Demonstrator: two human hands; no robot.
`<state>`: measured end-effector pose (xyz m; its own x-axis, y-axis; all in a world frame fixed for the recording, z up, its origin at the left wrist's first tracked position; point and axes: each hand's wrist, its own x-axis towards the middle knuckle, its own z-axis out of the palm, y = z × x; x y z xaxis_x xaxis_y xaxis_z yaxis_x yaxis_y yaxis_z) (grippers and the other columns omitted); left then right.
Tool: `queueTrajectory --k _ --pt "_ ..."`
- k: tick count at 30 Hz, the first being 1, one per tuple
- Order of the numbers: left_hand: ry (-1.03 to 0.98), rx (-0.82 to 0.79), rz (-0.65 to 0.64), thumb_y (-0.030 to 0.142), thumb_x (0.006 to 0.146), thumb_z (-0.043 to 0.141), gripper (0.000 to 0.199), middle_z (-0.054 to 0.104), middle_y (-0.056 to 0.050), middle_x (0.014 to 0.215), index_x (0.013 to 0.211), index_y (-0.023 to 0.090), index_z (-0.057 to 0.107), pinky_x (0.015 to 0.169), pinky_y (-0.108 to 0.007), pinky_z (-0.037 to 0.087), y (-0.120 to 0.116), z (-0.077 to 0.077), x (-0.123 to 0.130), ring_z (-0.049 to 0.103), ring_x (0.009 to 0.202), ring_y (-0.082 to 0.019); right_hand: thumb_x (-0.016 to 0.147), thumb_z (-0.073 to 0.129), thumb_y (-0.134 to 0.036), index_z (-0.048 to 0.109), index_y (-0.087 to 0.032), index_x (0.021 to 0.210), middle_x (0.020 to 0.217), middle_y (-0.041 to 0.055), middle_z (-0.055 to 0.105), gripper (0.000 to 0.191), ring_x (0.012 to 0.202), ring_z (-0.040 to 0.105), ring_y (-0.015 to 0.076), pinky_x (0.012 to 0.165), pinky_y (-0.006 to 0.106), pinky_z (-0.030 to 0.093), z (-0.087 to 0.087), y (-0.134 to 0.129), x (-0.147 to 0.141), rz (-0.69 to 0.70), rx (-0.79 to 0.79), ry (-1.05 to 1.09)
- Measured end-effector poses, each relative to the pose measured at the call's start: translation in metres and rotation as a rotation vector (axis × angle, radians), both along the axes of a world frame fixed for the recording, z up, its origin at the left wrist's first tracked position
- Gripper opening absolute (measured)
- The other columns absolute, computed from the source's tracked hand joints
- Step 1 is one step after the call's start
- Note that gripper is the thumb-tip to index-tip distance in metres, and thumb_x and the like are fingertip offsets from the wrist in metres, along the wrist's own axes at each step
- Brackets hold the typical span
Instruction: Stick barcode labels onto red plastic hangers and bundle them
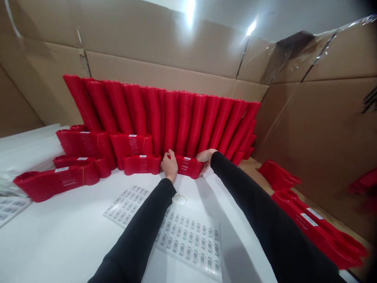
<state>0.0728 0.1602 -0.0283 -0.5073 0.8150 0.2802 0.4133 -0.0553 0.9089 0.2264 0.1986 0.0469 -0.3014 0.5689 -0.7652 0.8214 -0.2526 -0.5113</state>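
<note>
Cardboard walls (165, 35) rise behind my white table (59, 239), where tall red stacks (169, 122) stand in a row. Between them and the label sheet (191, 239) sits the bundle (186, 166), short, red, white-tagged on top; my right hand (206, 159) closes on its right end, my left hand (170, 167) curls at the other, its hold unclear

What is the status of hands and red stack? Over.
Left hand and right hand at opposite ends of small red stack, grip unclear. White label on top. Thin ring and label sheet lie nearer, apparently not blocking.
</note>
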Motion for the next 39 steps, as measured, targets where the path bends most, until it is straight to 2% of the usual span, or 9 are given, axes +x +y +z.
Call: queueTrajectory --k 7,12,17,20,22,24,28,32,39 --pt "0.017 0.111 -0.136 0.034 0.087 0.049 0.027 0.060 -0.006 0.104 0.106 0.015 0.055 0.077 -0.037 0.050 -0.002 -0.007 -0.004 0.059 0.088 -0.016 0.079 0.061 -0.018 0.062 -0.008 0.090 0.078 0.0038 0.066 0.015 0.067 0.063 0.0114 0.063 0.026 0.054 -0.001 -0.001 -0.007 0.035 0.030 -0.046" --pt "0.007 0.141 -0.220 0.032 0.086 0.050 0.029 0.057 -0.007 0.110 0.110 0.016 0.053 0.079 -0.039 0.050 0.002 -0.010 -0.007 0.058 0.092 -0.018 0.076 0.058 -0.013 0.062 -0.009 0.095 0.080 0.0078 0.067 0.020 0.067 0.063 0.0135 0.066 0.027 0.054 0.003 -0.003 -0.001 0.048 0.073 -0.020" --pt "-0.034 0.148 -0.277 0.032 0.086 0.050 0.030 0.056 -0.007 0.112 0.111 0.016 0.052 0.080 -0.039 0.049 0.005 -0.011 -0.010 0.057 0.094 -0.019 0.074 0.052 -0.013 0.056 -0.016 0.108 0.096 0.0062 0.065 0.034 0.075 0.063 0.0135 0.067 0.026 0.053 0.026 -0.011 0.010 0.066 0.274 0.053" --pt "-0.083 0.144 -0.298 0.032 0.086 0.050 0.030 0.056 -0.007 0.113 0.112 0.016 0.052 0.080 -0.039 0.049 0.007 -0.010 -0.011 0.057 0.095 -0.019 0.072 0.058 -0.021 0.054 -0.019 0.112 0.104 0.0064 0.062 0.041 0.083 0.061 0.0152 0.066 0.023 0.051 0.033 -0.023 0.009 0.101 0.428 0.029" --pt "-0.122 0.138 -0.313 0.032 0.086 0.050 0.030 0.055 -0.007 0.113 0.112 0.016 0.052 0.080 -0.040 0.049 0.008 -0.009 -0.011 0.057 0.095 -0.019 0.065 0.066 -0.023 0.055 -0.019 0.110 0.103 0.0062 0.062 0.047 0.085 0.059 0.0176 0.064 0.023 0.049 0.027 -0.033 0.004 0.136 0.525 -0.017" --pt "-0.162 0.133 -0.336 0.032 0.086 0.050 0.030 0.055 -0.007 0.113 0.112 0.016 0.052 0.080 -0.040 0.049 0.010 -0.007 -0.012 0.057 0.095 -0.019 0.058 0.069 -0.017 0.058 -0.016 0.100 0.095 0.0065 0.064 0.043 0.083 0.059 0.0195 0.063 0.023 0.047 0.017 -0.041 0.000 0.168 0.609 -0.067" --pt "-0.232 0.120 -0.424 0.032 0.086 0.050 0.030 0.055 -0.007 0.113 0.112 0.016 0.052 0.080 -0.040 0.049 0.008 -0.003 -0.016 0.057 0.095 -0.019 0.060 0.063 -0.012 0.056 -0.013 0.094 0.085 0.0070 0.064 0.035 0.076 0.060 0.0203 0.059 0.023 0.044 0.000 -0.047 -0.002 0.176 0.760 -0.132" --pt "-0.301 0.082 -0.525 0.032 0.086 0.051 0.031 0.056 -0.007 0.112 0.112 0.015 0.052 0.080 -0.040 0.049 0.004 -0.002 -0.019 0.057 0.095 -0.020 0.063 0.059 -0.016 0.052 -0.013 0.096 0.086 0.0077 0.063 0.033 0.073 0.060 0.0190 0.055 0.023 0.043 -0.009 -0.047 0.002 0.167 0.857 -0.144" --pt "-0.374 0.028 -0.593 0.032 0.086 0.051 0.032 0.055 -0.008 0.113 0.113 0.015 0.051 0.080 -0.040 0.049 0.011 -0.005 -0.024 0.057 0.095 -0.019 0.068 0.062 -0.021 0.052 -0.013 0.099 0.101 0.0120 0.055 0.033 0.086 0.057 0.0222 0.075 0.028 0.043 -0.022 -0.049 0.003 0.209 1.028 -0.120"
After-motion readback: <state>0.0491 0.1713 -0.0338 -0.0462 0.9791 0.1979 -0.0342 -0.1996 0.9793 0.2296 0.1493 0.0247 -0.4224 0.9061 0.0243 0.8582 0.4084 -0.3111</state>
